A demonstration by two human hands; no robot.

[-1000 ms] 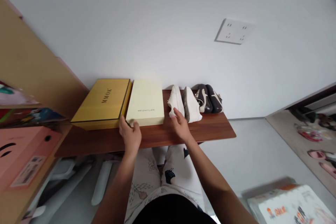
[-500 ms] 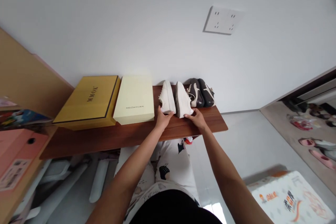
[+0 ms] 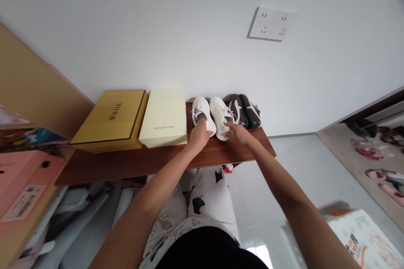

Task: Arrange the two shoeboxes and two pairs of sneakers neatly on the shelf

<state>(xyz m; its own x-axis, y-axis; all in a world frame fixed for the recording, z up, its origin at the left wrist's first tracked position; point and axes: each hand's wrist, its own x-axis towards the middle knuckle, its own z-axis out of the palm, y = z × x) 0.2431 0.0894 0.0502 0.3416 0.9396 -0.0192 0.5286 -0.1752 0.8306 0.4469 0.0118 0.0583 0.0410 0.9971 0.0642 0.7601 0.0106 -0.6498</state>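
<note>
Two white sneakers stand upright side by side on a narrow brown wooden shelf (image 3: 164, 159), toes toward the wall. My left hand (image 3: 199, 136) grips the heel of the left white sneaker (image 3: 198, 104), fingers at its opening. At the heel of the right white sneaker (image 3: 218, 111), my right hand (image 3: 237, 132) is closed on the collar. A pair of dark brown sneakers (image 3: 251, 113) with cream trim sits just to the right, close against the white pair. Left of them lie a pale yellow MEIZHIYUAN box (image 3: 167, 113) and a mustard MMOK box (image 3: 110, 117).
A white wall with a socket plate (image 3: 271, 24) rises behind the shelf. Pink boxes (image 3: 30, 189) stand at the lower left. A printed white package (image 3: 369, 237) lies on the floor at the lower right, and pink slippers (image 3: 391, 193) are at the far right.
The white sneakers, tilted onto their sides before, now stand upright with their openings showing. My hands have shifted from the soles and heels to the heel openings.
</note>
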